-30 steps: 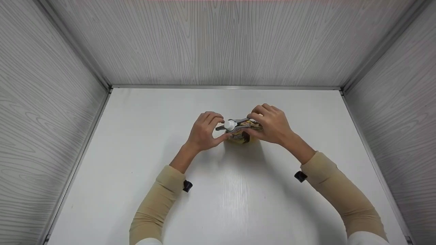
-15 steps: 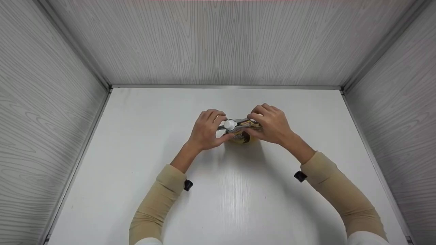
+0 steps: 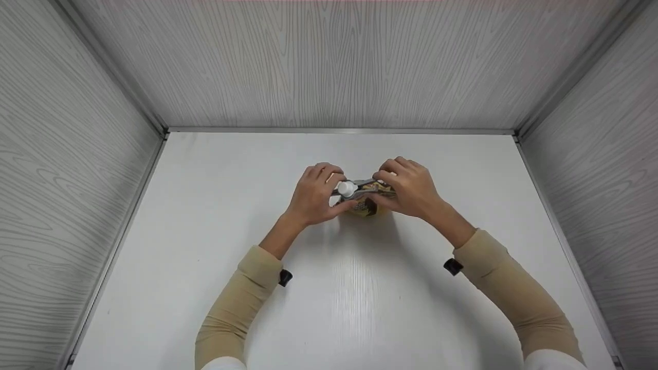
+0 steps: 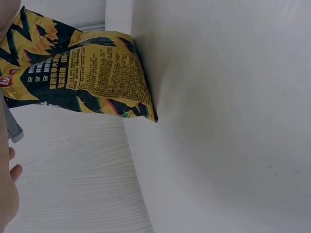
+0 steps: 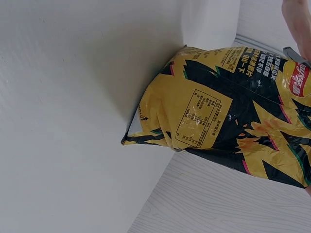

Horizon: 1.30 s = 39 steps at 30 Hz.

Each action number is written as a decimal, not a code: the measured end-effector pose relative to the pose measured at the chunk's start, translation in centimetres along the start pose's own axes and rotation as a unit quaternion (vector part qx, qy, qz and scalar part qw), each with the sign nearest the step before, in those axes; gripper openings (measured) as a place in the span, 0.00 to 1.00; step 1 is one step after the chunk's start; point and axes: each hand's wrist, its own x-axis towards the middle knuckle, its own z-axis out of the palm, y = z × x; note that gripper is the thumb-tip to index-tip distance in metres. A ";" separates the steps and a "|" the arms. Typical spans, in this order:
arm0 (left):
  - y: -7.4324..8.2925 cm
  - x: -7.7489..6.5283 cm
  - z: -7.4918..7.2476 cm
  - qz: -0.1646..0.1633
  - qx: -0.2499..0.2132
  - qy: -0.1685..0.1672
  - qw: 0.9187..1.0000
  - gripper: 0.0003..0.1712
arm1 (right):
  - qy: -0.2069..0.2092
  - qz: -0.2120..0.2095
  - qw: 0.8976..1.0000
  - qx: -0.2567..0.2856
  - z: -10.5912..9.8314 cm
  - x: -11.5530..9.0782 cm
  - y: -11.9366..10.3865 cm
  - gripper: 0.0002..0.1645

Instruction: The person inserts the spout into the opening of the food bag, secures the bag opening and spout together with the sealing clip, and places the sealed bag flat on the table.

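Note:
A yellow and black snack bag [image 3: 365,207] stands upright on the white table, its printed side filling much of the right wrist view. Across its top lies a grey sealing clip [image 3: 362,195] with a white cap [image 3: 347,189] near the left end. Two grey arms of the clip lie on either side of the bag's mouth. My left hand [image 3: 314,198] grips around the capped end, thumb on the near side and fingers on the far side. My right hand [image 3: 411,189] pinches the bag's upper right edge; its fingertips partly hide the clip's other end.
Grey wood-grain panels [image 3: 329,67] enclose the white table [image 3: 349,288] at the back and both sides. A metal strip [image 3: 339,130] runs along the rear edge. Small black devices [image 3: 453,266] are fixed at both sleeve cuffs.
My left hand has shifted slightly right and away from me, covering more of the clip's left end. The right hand and the bag have stayed nearly still.

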 end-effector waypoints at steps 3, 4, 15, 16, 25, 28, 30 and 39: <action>0.1 0.1 -0.1 0.002 0.009 -0.006 1.000 0.35 | 0.002 -0.001 1.000 0.001 0.0 -0.1 0.0 0.22; 0.1 0.2 -0.1 0.002 0.010 -0.006 1.000 0.35 | 0.003 -0.001 1.000 0.002 0.0 -0.1 0.0 0.22; 0.2 0.4 -0.5 0.016 0.027 -0.015 0.999 0.36 | -0.003 0.008 1.000 0.001 -0.1 -0.3 -0.1 0.22; 0.2 0.4 -0.5 0.016 0.028 -0.017 0.999 0.36 | -0.003 0.007 1.000 0.001 -0.1 -0.4 -0.1 0.21; 0.1 0.5 -0.8 0.017 0.035 -0.021 0.999 0.34 | -0.001 0.006 1.000 0.001 0.0 -0.4 -0.3 0.23; 0.2 0.5 -0.8 0.016 0.027 -0.019 0.999 0.32 | 0.002 0.007 1.000 0.004 0.1 -0.4 -0.3 0.23; 0.2 0.5 -0.9 0.016 0.022 -0.021 0.999 0.32 | 0.003 0.008 1.000 0.006 0.2 -0.4 -0.3 0.23; 0.4 0.5 -0.9 0.014 0.012 -0.028 0.999 0.30 | 0.008 0.011 1.000 0.012 0.4 -0.6 -0.4 0.21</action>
